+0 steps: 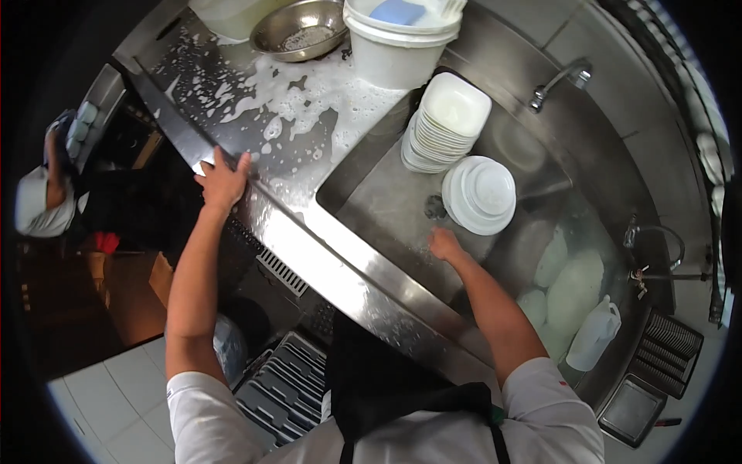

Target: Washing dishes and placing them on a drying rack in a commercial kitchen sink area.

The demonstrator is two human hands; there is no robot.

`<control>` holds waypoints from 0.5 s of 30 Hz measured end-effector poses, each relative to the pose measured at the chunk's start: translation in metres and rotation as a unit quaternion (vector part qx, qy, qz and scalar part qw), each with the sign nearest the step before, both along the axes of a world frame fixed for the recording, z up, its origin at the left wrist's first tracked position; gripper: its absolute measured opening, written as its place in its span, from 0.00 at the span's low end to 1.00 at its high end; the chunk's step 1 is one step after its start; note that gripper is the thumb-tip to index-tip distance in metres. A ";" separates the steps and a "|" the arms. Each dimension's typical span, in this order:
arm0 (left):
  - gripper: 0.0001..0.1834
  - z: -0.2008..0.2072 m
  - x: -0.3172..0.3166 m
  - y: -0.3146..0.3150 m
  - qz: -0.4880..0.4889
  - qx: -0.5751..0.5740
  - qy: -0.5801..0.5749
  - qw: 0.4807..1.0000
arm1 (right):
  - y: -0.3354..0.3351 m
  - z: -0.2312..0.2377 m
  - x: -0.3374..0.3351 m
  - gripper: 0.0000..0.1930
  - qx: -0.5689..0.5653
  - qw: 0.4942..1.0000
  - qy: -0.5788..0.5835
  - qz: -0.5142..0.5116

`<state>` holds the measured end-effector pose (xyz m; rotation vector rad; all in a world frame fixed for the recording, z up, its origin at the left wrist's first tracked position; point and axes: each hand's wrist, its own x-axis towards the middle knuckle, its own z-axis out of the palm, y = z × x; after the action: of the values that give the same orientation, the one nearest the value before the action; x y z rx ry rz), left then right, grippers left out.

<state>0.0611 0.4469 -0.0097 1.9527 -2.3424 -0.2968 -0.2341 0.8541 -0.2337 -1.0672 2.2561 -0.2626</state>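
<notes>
My left hand (222, 184) rests with spread fingers on the raised front edge of the steel counter (297, 220). Down in the sink (371, 193), my right hand (446, 243) is closed; whatever its fingers hold, if anything, does not show. Just beyond it lies a dark round patch (434, 206), perhaps the drain or a scouring pad. A pile of round white plates (457, 203) sits to the far right of this hand. Behind them leans a stack of square white dishes (448, 116).
Soap foam (309, 108) covers the counter beside a metal bowl (300, 31) and a white bucket (398, 54). Two taps (572, 77) reach over the sinks. A white jug (595, 334) stands at right. Grey racks (282, 379) lie below; another person (50, 189) is at far left.
</notes>
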 end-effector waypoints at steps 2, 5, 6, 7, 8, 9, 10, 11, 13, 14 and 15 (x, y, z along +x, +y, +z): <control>0.51 -0.009 -0.011 -0.030 0.040 0.005 -0.010 0.999 | -0.020 -0.047 -0.022 0.18 -0.035 0.998 0.033 -0.038; 0.49 -0.019 -0.012 -0.041 0.048 0.014 -0.023 0.998 | -0.044 -0.119 -0.047 0.14 -0.046 0.993 0.096 -0.046; 0.48 -0.021 -0.011 -0.040 0.041 0.009 -0.017 0.999 | -0.048 -0.141 -0.051 0.11 -0.109 0.985 0.122 -0.058; 0.48 -0.022 -0.011 -0.039 0.044 -0.009 -0.026 0.999 | -0.050 -0.159 -0.055 0.10 -0.064 0.987 0.128 -0.068; 0.47 -0.022 -0.011 -0.038 0.037 -0.019 -0.025 0.999 | -0.054 -0.175 -0.060 0.09 -0.055 0.982 0.109 -0.145; 0.47 -0.021 -0.012 -0.037 0.036 -0.018 -0.035 0.999 | -0.052 -0.187 -0.064 0.09 -0.067 0.977 0.133 -0.153; 0.47 -0.018 -0.013 -0.037 0.035 -0.005 -0.043 0.998 | -0.054 -0.196 -0.066 0.09 -0.034 0.972 0.159 -0.172; 0.47 -0.015 -0.014 -0.036 0.037 0.006 -0.055 0.998 | -0.055 -0.202 -0.072 0.10 0.021 0.974 0.184 -0.130; 0.46 -0.007 -0.017 -0.034 0.050 0.018 -0.055 0.997 | -0.051 -0.206 -0.079 0.08 0.129 0.951 0.259 0.113; 0.46 -0.004 -0.018 -0.032 0.051 0.022 -0.044 0.997 | -0.047 -0.206 -0.078 0.07 -0.051 0.973 0.211 -0.079; 0.46 -0.001 -0.019 -0.031 0.052 0.024 -0.034 0.998 | -0.047 -0.205 -0.083 0.08 -0.056 0.974 0.218 -0.039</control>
<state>0.0420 0.4156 -0.0104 2.1302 -2.2847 -0.2876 -0.3172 0.8066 -0.4389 -1.1857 2.7062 -0.2034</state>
